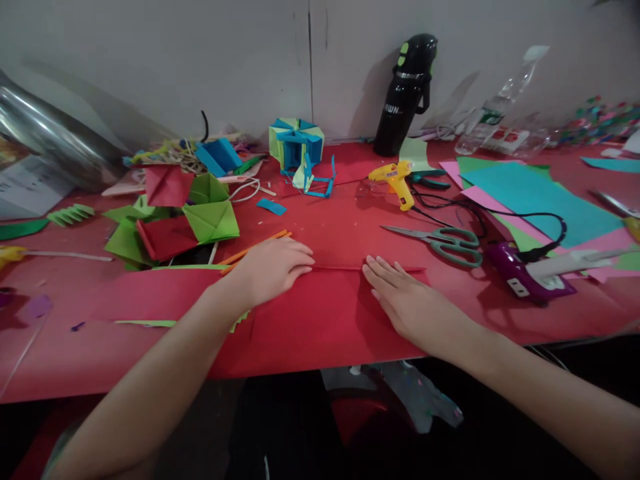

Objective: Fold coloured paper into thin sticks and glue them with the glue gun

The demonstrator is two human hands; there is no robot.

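A sheet of red paper [320, 313] lies near the table's front edge, with a narrow fold along its far side. My left hand [270, 267] rests at the left end of that fold, fingers stretched out and thumb beside them. On the right part of the fold my right hand [405, 297] lies flat, its fingertips touching the paper. Orange sticks [243, 252] stick out just beyond my left hand. Beyond my right hand are scissors [445, 243] with grey-green handles.
Folded green and red paper pieces [213, 223] sit at left. A yellow glue gun [395, 183], a black bottle [405, 100] and a blue-and-green paper model [297, 143] stand toward the wall. At right are a purple glue gun [525, 277] and coloured sheets [545, 200].
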